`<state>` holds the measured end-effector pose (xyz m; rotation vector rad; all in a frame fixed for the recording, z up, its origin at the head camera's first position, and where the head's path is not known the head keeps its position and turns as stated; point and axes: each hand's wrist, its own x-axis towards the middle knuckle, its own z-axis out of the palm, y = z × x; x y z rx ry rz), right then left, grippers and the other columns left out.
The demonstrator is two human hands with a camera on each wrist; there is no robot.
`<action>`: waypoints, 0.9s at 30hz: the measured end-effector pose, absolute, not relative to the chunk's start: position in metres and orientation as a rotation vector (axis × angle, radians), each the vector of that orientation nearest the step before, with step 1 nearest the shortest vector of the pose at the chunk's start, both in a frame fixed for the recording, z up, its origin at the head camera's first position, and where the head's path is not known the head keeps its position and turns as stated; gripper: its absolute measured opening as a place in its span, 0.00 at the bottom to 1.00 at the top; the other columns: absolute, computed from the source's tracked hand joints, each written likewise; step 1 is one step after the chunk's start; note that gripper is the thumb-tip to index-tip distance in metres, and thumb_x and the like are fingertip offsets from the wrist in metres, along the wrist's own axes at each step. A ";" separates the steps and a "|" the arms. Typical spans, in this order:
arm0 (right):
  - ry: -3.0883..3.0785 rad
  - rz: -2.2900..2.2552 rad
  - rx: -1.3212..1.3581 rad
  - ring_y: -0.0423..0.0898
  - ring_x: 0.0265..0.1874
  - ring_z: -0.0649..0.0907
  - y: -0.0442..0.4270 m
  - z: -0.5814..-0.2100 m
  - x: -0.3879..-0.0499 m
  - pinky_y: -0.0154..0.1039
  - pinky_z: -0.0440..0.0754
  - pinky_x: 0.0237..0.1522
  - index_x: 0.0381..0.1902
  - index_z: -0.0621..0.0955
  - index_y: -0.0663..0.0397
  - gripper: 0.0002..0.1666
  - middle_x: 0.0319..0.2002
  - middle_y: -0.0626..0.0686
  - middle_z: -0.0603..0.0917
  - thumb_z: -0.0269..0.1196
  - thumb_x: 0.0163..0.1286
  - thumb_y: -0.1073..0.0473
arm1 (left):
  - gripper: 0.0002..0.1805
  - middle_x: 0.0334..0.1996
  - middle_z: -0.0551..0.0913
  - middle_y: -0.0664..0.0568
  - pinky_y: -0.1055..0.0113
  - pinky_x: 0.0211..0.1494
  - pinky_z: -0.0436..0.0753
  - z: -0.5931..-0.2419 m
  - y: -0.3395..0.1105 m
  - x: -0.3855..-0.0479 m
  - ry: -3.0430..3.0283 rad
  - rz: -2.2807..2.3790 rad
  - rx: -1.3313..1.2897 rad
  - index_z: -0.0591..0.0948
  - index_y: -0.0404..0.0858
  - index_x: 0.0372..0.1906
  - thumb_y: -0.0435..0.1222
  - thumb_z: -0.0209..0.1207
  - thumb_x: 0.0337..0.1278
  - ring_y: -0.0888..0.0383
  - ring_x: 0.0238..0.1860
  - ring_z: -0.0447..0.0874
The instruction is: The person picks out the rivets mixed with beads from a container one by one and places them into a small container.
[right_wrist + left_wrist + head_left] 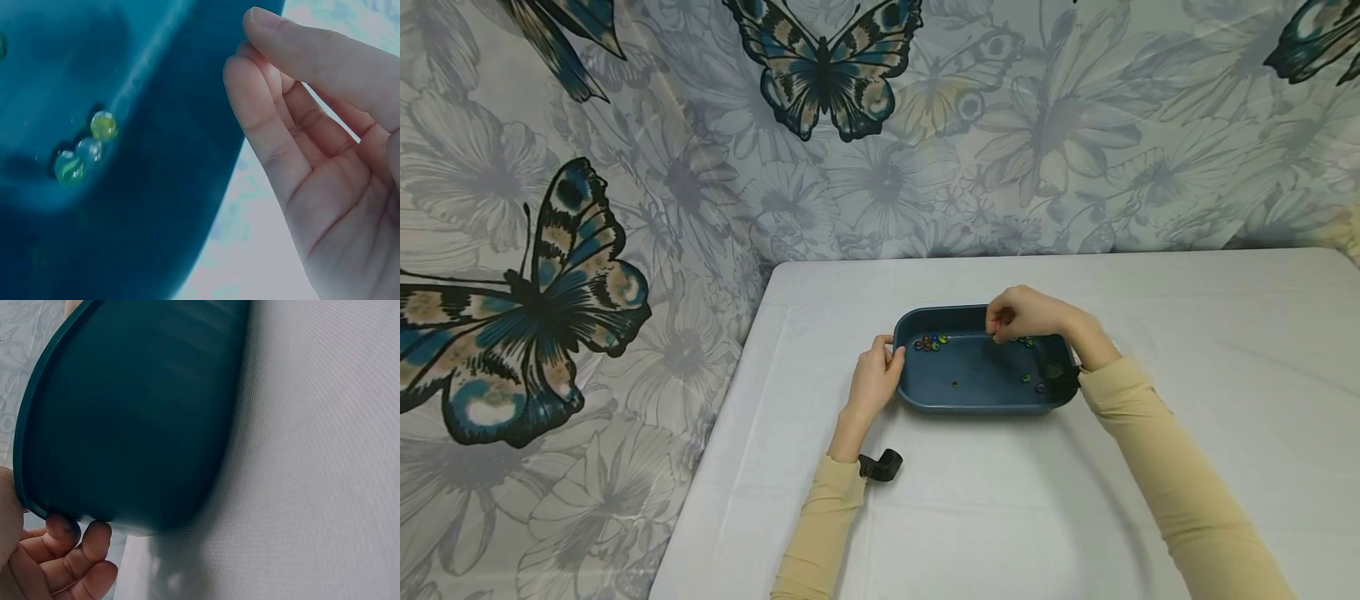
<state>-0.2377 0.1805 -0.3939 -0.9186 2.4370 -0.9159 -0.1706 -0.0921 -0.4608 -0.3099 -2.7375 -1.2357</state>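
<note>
A dark blue-teal tray [973,402] with rounded corners lies on the table, small glass marbles inside it. My left hand [877,372] holds the tray's left end, and in the left wrist view its bent fingers [97,540] are at the rim. Over the tray's far right part is my right hand [1030,312], thumb and fingertips brought close together. In the right wrist view no marble shows at the fingertips of this hand [325,125]; whether one is hidden there I cannot tell. Three marbles, including a yellow one [104,125], lie near the tray's inner edge.
A cluster of several mixed-colour marbles [931,342] sits at the tray's left; single ones, such as a green marble [1026,378], lie nearer the front. A white cloth covers the table [1000,508]. Behind hangs a butterfly-patterned curtain [887,192].
</note>
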 end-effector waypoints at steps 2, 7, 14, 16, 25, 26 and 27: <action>2.441 -0.921 -0.909 0.45 0.26 0.80 0.184 -0.393 -0.237 0.39 0.78 0.30 0.27 0.80 0.58 0.06 0.27 0.50 0.80 0.65 0.54 0.73 | 0.17 0.15 0.66 0.56 0.73 0.20 0.63 -0.461 -0.092 -0.171 -2.736 -1.234 -0.308 0.73 0.28 0.51 0.37 0.50 0.66 0.63 0.14 0.61; 2.455 -0.925 -0.890 0.45 0.28 0.81 0.195 -0.392 -0.235 0.39 0.78 0.32 0.28 0.80 0.58 0.07 0.27 0.51 0.80 0.65 0.55 0.73 | 0.17 0.14 0.66 0.56 0.73 0.20 0.63 -0.461 -0.092 -0.171 -2.730 -1.240 -0.311 0.73 0.28 0.51 0.37 0.51 0.66 0.63 0.13 0.61; 2.477 -0.973 -0.848 0.46 0.30 0.82 0.211 -0.387 -0.231 0.37 0.79 0.34 0.30 0.80 0.62 0.05 0.29 0.52 0.81 0.66 0.55 0.72 | 0.17 0.15 0.67 0.56 0.72 0.19 0.63 -0.461 -0.092 -0.171 -2.733 -1.251 -0.310 0.73 0.28 0.52 0.37 0.50 0.66 0.63 0.13 0.62; 2.483 -0.992 -0.828 0.46 0.30 0.82 0.215 -0.386 -0.231 0.37 0.79 0.33 0.30 0.80 0.63 0.04 0.29 0.52 0.81 0.65 0.55 0.72 | 0.17 0.15 0.66 0.55 0.72 0.20 0.63 -0.460 -0.092 -0.171 -2.736 -1.258 -0.306 0.73 0.28 0.52 0.37 0.50 0.66 0.63 0.13 0.62; 2.567 -0.986 -0.784 0.44 0.29 0.80 0.233 -0.381 -0.226 0.37 0.78 0.35 0.31 0.81 0.60 0.05 0.29 0.50 0.81 0.65 0.56 0.71 | 0.17 0.15 0.67 0.55 0.73 0.19 0.63 -0.461 -0.092 -0.171 -2.732 -1.266 -0.305 0.73 0.27 0.51 0.37 0.50 0.66 0.63 0.14 0.62; 2.574 -0.987 -0.786 0.45 0.29 0.80 0.235 -0.380 -0.225 0.37 0.78 0.35 0.30 0.81 0.59 0.05 0.29 0.51 0.81 0.65 0.56 0.71 | 0.17 0.15 0.67 0.55 0.73 0.19 0.63 -0.461 -0.092 -0.171 -2.732 -1.266 -0.303 0.73 0.27 0.51 0.37 0.50 0.66 0.63 0.14 0.62; 2.579 -0.990 -0.786 0.45 0.29 0.80 0.236 -0.379 -0.224 0.37 0.78 0.35 0.30 0.81 0.59 0.05 0.29 0.51 0.81 0.65 0.56 0.71 | 0.17 0.15 0.67 0.55 0.73 0.19 0.63 -0.461 -0.092 -0.171 -2.732 -1.266 -0.303 0.73 0.27 0.51 0.37 0.50 0.66 0.63 0.14 0.62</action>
